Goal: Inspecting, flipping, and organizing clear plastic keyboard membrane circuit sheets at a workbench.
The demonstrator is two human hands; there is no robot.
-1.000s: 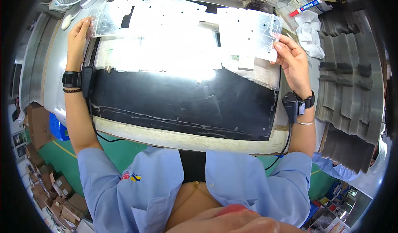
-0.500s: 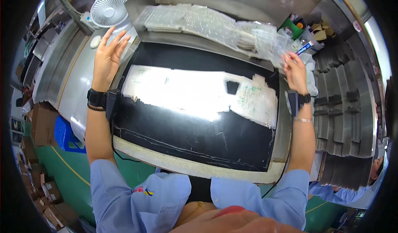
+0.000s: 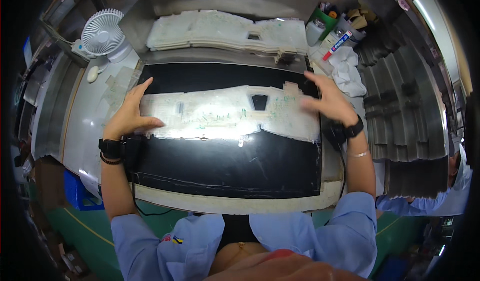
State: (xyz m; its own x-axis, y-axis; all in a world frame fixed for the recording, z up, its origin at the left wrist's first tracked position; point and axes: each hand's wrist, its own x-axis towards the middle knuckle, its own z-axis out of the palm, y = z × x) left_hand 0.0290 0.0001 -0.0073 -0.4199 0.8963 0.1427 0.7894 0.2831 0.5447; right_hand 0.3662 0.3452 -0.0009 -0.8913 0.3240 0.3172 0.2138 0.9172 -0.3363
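While I watch the head view, I see the translucent sheet (image 3: 225, 112) lying flat on the black mat (image 3: 225, 156), its long axis running left to right across the bench (a small dark cut-out sits right of centre). My left hand (image 3: 131, 113) presses its left end with fingers spread flat, gripping nothing. My right hand (image 3: 331, 102) hovers open at the right end, fingers loose. A stack of similar sheets (image 3: 225, 31) lies behind, a white fan (image 3: 101, 31) at far left.

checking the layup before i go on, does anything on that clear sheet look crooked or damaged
Nothing looks damaged. The translucent sheet lies flat on the black mat, left hand pressing its left end, right hand at its right end. Its lower edge is irregular and steps down on the right.
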